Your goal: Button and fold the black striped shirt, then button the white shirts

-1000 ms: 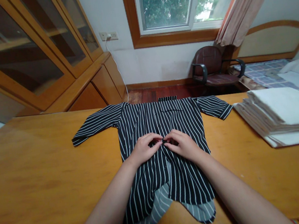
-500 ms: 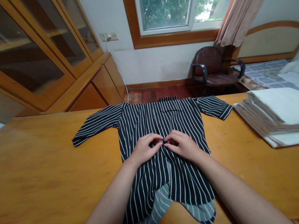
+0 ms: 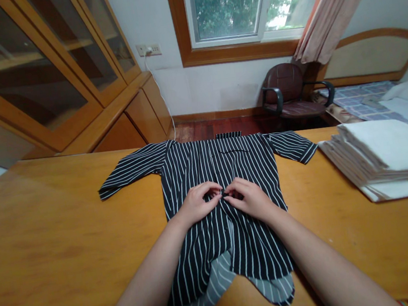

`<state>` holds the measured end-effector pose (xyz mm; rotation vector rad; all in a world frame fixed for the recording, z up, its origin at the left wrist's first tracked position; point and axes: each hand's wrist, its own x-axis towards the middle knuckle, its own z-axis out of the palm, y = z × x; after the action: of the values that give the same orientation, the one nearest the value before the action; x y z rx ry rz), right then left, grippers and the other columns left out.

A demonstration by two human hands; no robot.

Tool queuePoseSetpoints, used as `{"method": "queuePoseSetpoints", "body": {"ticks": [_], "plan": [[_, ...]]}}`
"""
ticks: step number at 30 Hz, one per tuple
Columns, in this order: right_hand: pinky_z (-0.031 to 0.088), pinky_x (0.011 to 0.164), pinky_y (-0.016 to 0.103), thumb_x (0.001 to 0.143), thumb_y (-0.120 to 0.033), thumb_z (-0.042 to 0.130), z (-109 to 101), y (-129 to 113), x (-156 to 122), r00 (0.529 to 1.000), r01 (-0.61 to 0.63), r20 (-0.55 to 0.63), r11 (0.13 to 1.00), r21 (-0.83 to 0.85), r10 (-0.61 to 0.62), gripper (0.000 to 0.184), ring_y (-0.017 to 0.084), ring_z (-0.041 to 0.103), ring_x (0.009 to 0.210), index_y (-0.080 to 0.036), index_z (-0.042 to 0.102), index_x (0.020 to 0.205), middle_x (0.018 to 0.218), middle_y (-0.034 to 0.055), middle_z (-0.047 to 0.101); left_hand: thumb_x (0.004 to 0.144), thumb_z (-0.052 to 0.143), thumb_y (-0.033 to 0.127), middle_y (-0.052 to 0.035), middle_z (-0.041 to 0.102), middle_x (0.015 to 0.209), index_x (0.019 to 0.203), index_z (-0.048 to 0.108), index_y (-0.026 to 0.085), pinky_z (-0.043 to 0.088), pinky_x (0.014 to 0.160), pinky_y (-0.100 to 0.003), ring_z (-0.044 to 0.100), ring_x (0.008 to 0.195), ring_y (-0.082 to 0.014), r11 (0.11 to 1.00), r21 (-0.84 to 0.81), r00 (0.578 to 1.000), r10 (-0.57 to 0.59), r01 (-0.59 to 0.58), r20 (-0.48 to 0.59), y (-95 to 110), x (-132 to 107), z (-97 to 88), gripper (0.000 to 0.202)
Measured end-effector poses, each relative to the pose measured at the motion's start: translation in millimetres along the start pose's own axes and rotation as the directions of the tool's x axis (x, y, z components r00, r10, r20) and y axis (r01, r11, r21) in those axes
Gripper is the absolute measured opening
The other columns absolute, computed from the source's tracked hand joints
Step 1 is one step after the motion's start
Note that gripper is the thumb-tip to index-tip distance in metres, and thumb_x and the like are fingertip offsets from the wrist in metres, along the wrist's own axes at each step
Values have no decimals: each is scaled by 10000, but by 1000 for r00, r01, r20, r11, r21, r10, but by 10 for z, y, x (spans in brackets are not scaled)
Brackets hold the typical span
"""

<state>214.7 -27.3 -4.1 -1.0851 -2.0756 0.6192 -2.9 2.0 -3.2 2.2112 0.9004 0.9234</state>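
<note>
left hand [image 3: 199,204] and right hand [image 3: 246,197] both pinching the shirt [image 3: 217,229], laid flat under them, probably so it won't slip

1 head-worn camera looks forward and down over the table [image 3: 70,251].

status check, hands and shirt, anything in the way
Left hand, right hand pinching shirt mid-front. Shirt spread on table, lower front parted. White stack at right, clear of hands.

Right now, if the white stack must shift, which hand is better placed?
Probably the right hand, being nearer the white stack. The left hand is farther across the striped shirt. Both have fingertips at its front, so neither looks free.
</note>
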Motion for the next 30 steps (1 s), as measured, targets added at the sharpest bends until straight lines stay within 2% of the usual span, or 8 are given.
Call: {"method": "queuePoseSetpoints", "body": {"ticks": [30], "plan": [[510, 726, 267, 909, -219, 655, 2, 23, 1, 1000, 18, -2, 1000, -17, -18, 71, 148, 624, 796, -216, 644, 979, 886, 14, 618, 868, 647, 153, -18, 719, 937, 1039, 668, 187, 576, 776, -273, 691, 814, -135, 999, -26, 999, -29, 30, 18, 2, 0, -8, 175]]}}
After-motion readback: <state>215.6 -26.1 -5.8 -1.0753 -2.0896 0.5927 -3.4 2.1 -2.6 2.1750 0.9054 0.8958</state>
